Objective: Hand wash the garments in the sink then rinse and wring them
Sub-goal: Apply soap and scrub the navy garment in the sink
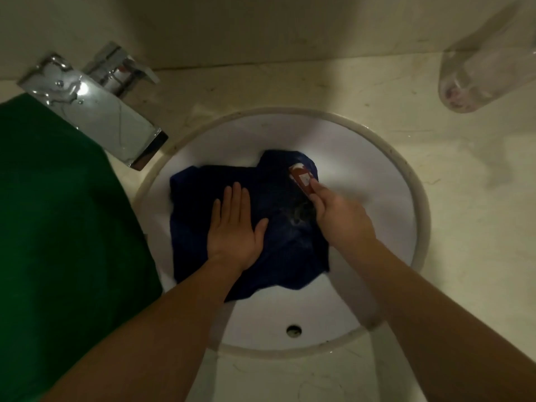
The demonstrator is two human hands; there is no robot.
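Head view, first voice: where is the blue garment?

Second voice: It lies spread in the bowl of the sink, under both hands, dark and wet-looking.

First voice: And the person's hands?

Second voice: The left hand lies flat on the cloth, palm down, fingers straight and close together, thumb out to the side. The right hand curls round a red bar with a white mark and presses its far end on the garment just beyond its fingertips. Whether that bar is soap or a packet cannot be told.

First voice: What lies further out?

Second voice: A round hole shows in the bowl wall nearer the person than both hands, between the forearms. A green cloth lies on the counter, left of the left hand. Beyond that hand and to its left stands a chrome tap, its spout reaching toward the bowl. Well beyond the right hand, off to its right, stands a clear bottle.
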